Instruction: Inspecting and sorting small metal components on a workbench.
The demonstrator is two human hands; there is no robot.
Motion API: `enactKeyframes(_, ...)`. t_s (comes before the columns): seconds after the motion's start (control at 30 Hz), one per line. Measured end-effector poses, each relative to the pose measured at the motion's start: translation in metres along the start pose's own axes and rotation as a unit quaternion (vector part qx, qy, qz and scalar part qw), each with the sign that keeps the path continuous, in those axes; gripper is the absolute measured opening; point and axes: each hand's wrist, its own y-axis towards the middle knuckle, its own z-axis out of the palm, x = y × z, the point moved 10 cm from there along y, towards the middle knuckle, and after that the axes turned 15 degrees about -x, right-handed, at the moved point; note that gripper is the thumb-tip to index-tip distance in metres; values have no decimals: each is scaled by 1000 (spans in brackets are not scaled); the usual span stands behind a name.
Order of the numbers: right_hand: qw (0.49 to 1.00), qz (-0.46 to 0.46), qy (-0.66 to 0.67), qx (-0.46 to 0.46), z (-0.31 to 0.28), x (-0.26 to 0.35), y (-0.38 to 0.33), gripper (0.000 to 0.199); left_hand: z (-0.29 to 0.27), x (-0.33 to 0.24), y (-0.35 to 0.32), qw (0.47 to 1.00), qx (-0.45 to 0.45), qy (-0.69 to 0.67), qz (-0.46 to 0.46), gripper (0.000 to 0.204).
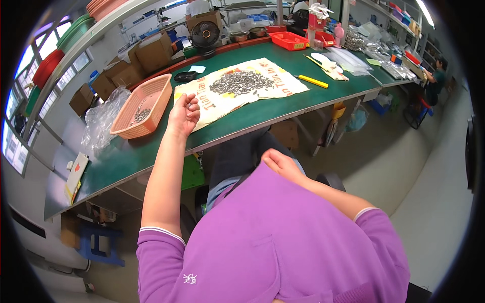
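My left hand [184,115] is raised over the near left edge of the cream printed cloth [207,117], its fingers curled in; whatever they may hold is hidden. A heap of small grey metal parts [241,83] lies spread on the cloth. To the left of that hand, a pink-orange plastic basket [132,130] has a small pile of similar parts inside. Below the table edge, my right hand [284,165] is closed on the hem of my purple shirt [242,217], pulling it out from my lap.
A yellow cutter knife [313,82] lies right of the cloth, a dark object [186,77] behind it. Crumpled clear plastic [103,118] sits beside the basket. A black fan [205,36] and red tray [289,41] stand at the back of the green table [242,130]. Another person sits far right.
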Motion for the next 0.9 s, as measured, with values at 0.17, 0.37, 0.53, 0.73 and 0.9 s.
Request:
enactKeyframes(0.17,946,-298,-76,-108,-9,92,44,9,9,4,12,1000,12,1,-7,30)
enactKeyframes(0.37,953,-214,-211,47,7,21,70,19,-4,-35,32,999,-5,5,42,28)
enactKeyframes(0.53,917,12,-79,390,65,-31,-5,40,-16,-32,36,999,-32,16,38,27)
enactKeyframes(0.73,923,-79,-80,369,63,8,-45,28,-22,-25,42,999,-40,13,29,26)
enactKeyframes(0.9,928,-237,-175,227,40,57,-46,17,-1,-30,20,997,-30,41,57,26)
